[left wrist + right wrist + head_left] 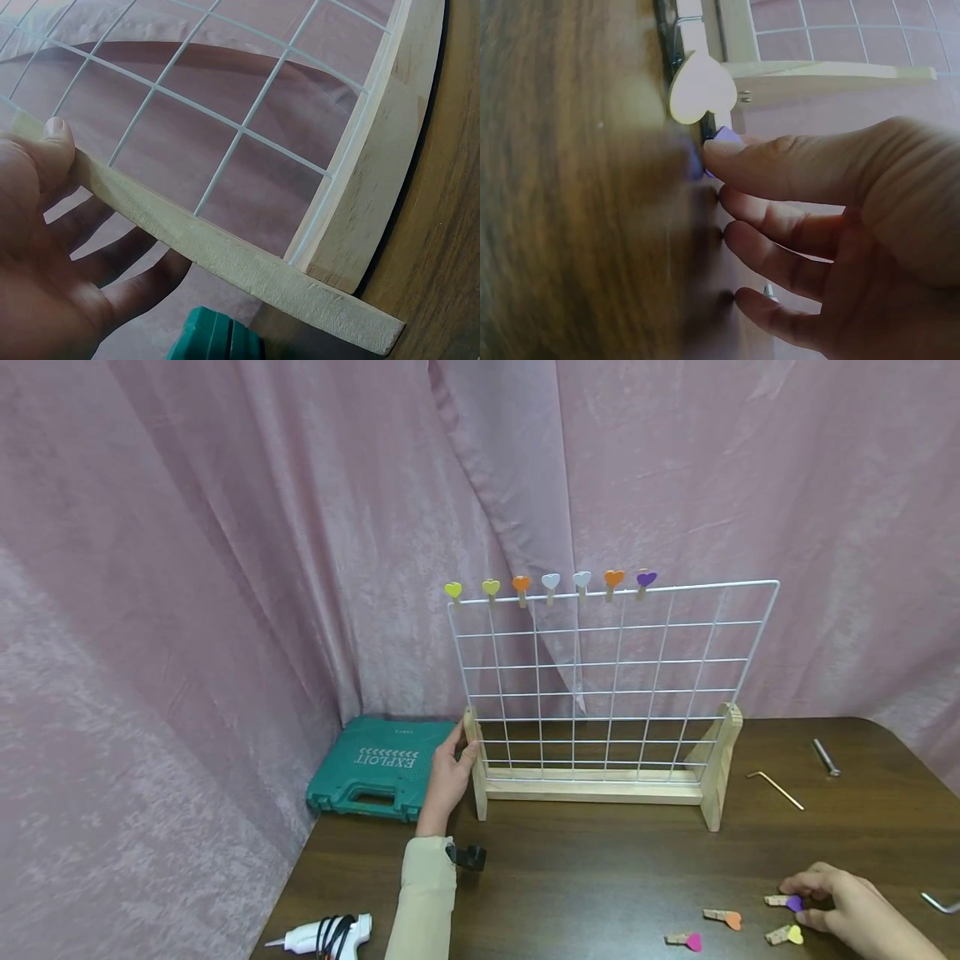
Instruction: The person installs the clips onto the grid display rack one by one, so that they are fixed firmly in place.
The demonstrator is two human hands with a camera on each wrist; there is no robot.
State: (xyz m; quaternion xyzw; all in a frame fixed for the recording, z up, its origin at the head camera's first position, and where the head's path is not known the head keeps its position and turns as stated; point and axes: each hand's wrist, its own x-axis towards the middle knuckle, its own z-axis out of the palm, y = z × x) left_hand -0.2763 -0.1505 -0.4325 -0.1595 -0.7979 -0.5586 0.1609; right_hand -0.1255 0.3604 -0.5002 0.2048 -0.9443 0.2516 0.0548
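A white wire grid (615, 677) stands in a wooden base. My left hand (450, 777) grips the base's left upright (225, 255), thumb on one side and fingers on the other. Along the grid's top wire sits a row of heart clothespins in yellow-green, orange, white and purple. At the lower right, my right hand (847, 902) pinches a purple heart clothespin (793, 902) lying on the table, the thumb partly covering its heart in the right wrist view. A yellow heart clothespin (785, 935), an orange one (723, 919) and a pink one (684, 941) lie nearby.
A green tool case (382, 768) lies left of the stand. In the front left corner is a white glue gun (322, 935) with a black cord. A bolt (827, 757), a golden hex key (777, 791) and a silver hex key (940, 906) lie on the right.
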